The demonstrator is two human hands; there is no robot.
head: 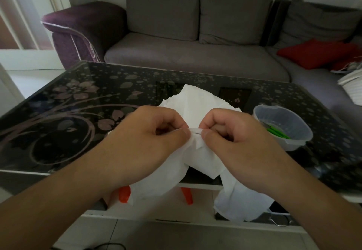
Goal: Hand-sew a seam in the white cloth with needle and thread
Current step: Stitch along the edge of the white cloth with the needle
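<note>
Because a seam needs a short, taut run of fabric to work on, both hands pinch the white cloth (195, 152) at a folded edge held between them, just above the bench (58, 112); the left hand (148, 138) has thumb and curled fingers closed on the fold from its side; the right hand (233, 138) grips the same fold, thumb tip nearly touching the other thumb; a thin dark line on the fold between the thumbs may be the needle or thread, cannot tell which. Remainder of cloth: part bunched on the bench beyond the hands, part hanging off the near edge below the wrists. Below the left wrist, something orange (124, 194) shows under the hanging cloth. Right of the right hand, well apart from the cloth, a clear plastic bowl (284, 128) holding green items (278, 133); not in the way. Judgement: the loose hanging cloth could snag thread.
</note>
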